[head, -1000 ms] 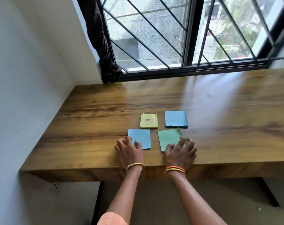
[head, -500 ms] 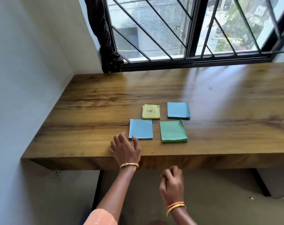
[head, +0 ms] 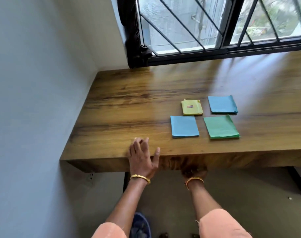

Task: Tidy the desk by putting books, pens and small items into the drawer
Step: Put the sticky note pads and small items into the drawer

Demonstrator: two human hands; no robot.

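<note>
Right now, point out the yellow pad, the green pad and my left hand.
yellow pad (head: 192,107): head view, middle of its top face.
green pad (head: 221,127): head view, middle of its top sheet.
left hand (head: 141,156): head view, back of the hand at the desk's front edge.

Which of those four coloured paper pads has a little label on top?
The yellow pad, at the far left of the square. It carries a small sticker; the two blue pads and the green pad are plain.

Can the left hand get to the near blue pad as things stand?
Probably yes. The left hand rests open on the desk's front edge, holding nothing, and only bare wood lies between it and the near blue pad.
</note>
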